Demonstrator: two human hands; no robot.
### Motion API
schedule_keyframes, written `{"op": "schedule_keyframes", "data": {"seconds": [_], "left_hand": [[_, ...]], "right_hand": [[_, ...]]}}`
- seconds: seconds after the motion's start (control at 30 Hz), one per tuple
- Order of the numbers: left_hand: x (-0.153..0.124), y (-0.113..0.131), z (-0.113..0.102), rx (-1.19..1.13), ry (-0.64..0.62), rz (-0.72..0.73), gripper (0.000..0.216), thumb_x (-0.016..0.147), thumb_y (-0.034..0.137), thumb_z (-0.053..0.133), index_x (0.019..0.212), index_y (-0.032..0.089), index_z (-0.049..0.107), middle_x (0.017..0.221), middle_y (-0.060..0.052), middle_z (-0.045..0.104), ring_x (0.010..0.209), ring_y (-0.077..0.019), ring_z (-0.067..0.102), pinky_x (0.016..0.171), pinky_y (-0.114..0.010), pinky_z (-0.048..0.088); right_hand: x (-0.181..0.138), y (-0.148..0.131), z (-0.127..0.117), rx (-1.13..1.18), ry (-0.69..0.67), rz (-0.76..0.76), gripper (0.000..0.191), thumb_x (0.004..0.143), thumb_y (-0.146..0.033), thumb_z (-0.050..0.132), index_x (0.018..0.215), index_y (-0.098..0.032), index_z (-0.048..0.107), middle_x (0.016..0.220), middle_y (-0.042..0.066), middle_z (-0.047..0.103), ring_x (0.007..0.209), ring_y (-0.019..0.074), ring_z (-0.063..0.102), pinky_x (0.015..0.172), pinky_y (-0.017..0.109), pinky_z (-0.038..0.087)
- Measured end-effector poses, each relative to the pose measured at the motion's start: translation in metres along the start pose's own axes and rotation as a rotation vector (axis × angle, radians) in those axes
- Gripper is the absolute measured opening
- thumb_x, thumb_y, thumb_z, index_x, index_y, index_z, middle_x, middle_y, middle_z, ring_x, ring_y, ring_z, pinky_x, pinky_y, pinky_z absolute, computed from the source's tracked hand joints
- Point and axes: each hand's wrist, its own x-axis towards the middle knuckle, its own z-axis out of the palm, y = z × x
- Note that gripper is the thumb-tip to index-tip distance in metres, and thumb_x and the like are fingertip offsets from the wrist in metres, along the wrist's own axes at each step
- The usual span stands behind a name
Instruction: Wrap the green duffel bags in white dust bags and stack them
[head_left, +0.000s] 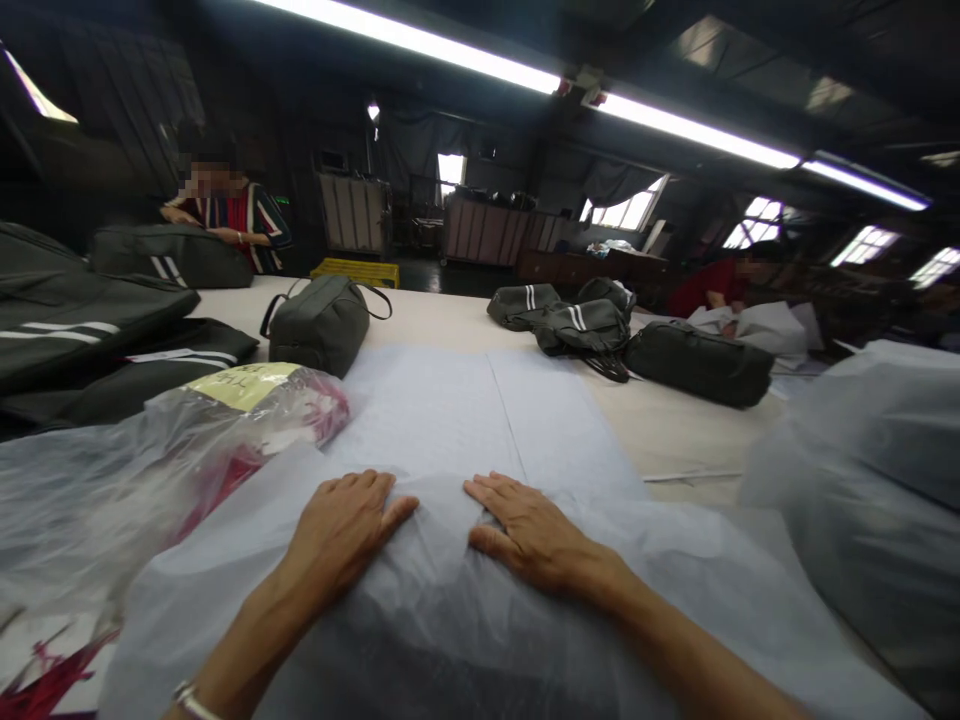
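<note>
My left hand (352, 515) lies with its fingers stretched out on a translucent white plastic sheet or bag (442, 620), thumb apart. On the same plastic rests my right hand (525, 530), flat, its fingers pointing forward and left. Something dark shows faintly through the plastic below my hands; its kind is hidden. Beyond my fingertips spreads a pale, flat sheet (442, 410) with a thin dark line along it. To the left sits a clear plastic bag (255, 430) with red and white things inside and a yellow label (241, 385).
Dark green bags with white stripes (75, 310) pile up at left. Another dark bag (319, 325) stands ahead, and several more (581, 320) lie right of centre. A plastic-covered bulk (870, 520) fills the right. Co-workers (255, 215) (709, 280) work across the table.
</note>
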Motion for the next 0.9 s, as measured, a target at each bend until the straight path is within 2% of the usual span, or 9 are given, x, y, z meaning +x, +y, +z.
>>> {"op": "schedule_keyframes", "data": {"seconds": [0.07, 0.13, 0.23, 0.33, 0.47, 0.53, 0.63, 0.8, 0.9], "left_hand": [[0.005, 0.014, -0.008, 0.055, 0.130, 0.024, 0.043, 0.098, 0.049, 0.038, 0.113, 0.019, 0.065, 0.122, -0.014, 0.066, 0.123, -0.0321, 0.053, 0.106, -0.050, 0.034], [0.012, 0.032, -0.013, 0.036, 0.196, 0.141, 0.046, 0.097, 0.050, 0.041, 0.127, 0.020, 0.058, 0.137, -0.013, 0.058, 0.134, -0.0320, 0.044, 0.112, -0.051, 0.027], [0.021, 0.049, -0.013, -0.058, 0.016, 0.288, 0.045, 0.097, 0.048, 0.039, 0.132, 0.023, 0.054, 0.134, -0.009, 0.061, 0.126, -0.0265, 0.053, 0.107, -0.044, 0.036], [0.023, 0.041, -0.007, -0.091, -0.125, 0.222, 0.044, 0.100, 0.044, 0.028, 0.115, 0.021, 0.063, 0.110, -0.009, 0.070, 0.101, -0.0225, 0.064, 0.091, -0.036, 0.044], [0.021, 0.019, -0.001, -0.068, -0.135, 0.161, 0.043, 0.100, 0.041, 0.026, 0.105, 0.023, 0.064, 0.103, -0.007, 0.068, 0.096, -0.0208, 0.061, 0.086, -0.033, 0.043], [0.020, 0.014, -0.001, -0.081, -0.144, 0.147, 0.041, 0.099, 0.040, 0.026, 0.105, 0.025, 0.064, 0.103, -0.006, 0.068, 0.096, -0.0201, 0.061, 0.086, -0.032, 0.042], [0.019, 0.014, 0.000, -0.097, -0.147, 0.098, 0.042, 0.099, 0.041, 0.025, 0.105, 0.025, 0.063, 0.102, -0.005, 0.067, 0.095, -0.0199, 0.061, 0.084, -0.031, 0.043], [0.018, 0.011, 0.004, -0.070, -0.131, 0.101, 0.038, 0.098, 0.035, 0.026, 0.110, 0.026, 0.061, 0.109, -0.005, 0.066, 0.098, -0.0189, 0.061, 0.086, -0.030, 0.045], [0.017, 0.009, 0.004, -0.029, -0.127, 0.141, 0.036, 0.097, 0.027, 0.028, 0.112, 0.026, 0.060, 0.110, -0.005, 0.066, 0.100, -0.0186, 0.061, 0.088, -0.029, 0.045]], "right_hand": [[0.006, 0.005, 0.003, 0.006, 0.015, -0.032, 0.068, 0.092, -0.066, 0.040, 0.149, -0.028, 0.036, 0.156, 0.007, 0.035, 0.145, 0.0309, 0.027, 0.119, 0.051, 0.020], [0.008, 0.006, 0.003, 0.003, 0.029, -0.067, 0.068, 0.093, -0.065, 0.039, 0.149, -0.027, 0.036, 0.156, 0.008, 0.035, 0.145, 0.0310, 0.027, 0.119, 0.051, 0.020], [0.007, 0.004, -0.004, 0.015, 0.022, -0.090, 0.069, 0.094, -0.064, 0.038, 0.150, -0.024, 0.034, 0.156, 0.010, 0.033, 0.145, 0.0296, 0.026, 0.119, 0.049, 0.019], [-0.002, 0.005, -0.023, 0.096, -0.036, -0.097, 0.070, 0.094, -0.063, 0.037, 0.151, -0.021, 0.032, 0.158, 0.010, 0.030, 0.146, 0.0251, 0.026, 0.120, 0.043, 0.019], [-0.028, 0.019, -0.049, 0.116, 0.141, -0.032, 0.068, 0.097, -0.062, 0.030, 0.151, -0.021, 0.031, 0.159, 0.007, 0.029, 0.146, 0.0230, 0.025, 0.121, 0.042, 0.016], [-0.038, 0.031, -0.052, 0.067, 0.129, 0.050, 0.067, 0.095, -0.063, 0.032, 0.147, -0.020, 0.039, 0.156, 0.009, 0.035, 0.144, 0.0268, 0.030, 0.120, 0.045, 0.019], [-0.044, 0.049, -0.051, 0.102, -0.001, 0.115, 0.065, 0.094, -0.064, 0.033, 0.140, -0.021, 0.050, 0.149, 0.009, 0.047, 0.137, 0.0290, 0.041, 0.116, 0.047, 0.027], [-0.044, 0.063, -0.055, 0.193, 0.205, 0.103, 0.061, 0.096, -0.063, 0.031, 0.135, -0.024, 0.055, 0.144, 0.007, 0.053, 0.135, 0.0262, 0.044, 0.115, 0.044, 0.030], [-0.046, 0.065, -0.049, 0.138, 0.071, 0.084, 0.053, 0.093, -0.063, 0.038, 0.116, -0.025, 0.068, 0.123, 0.007, 0.068, 0.120, 0.0285, 0.056, 0.108, 0.046, 0.038]]}}
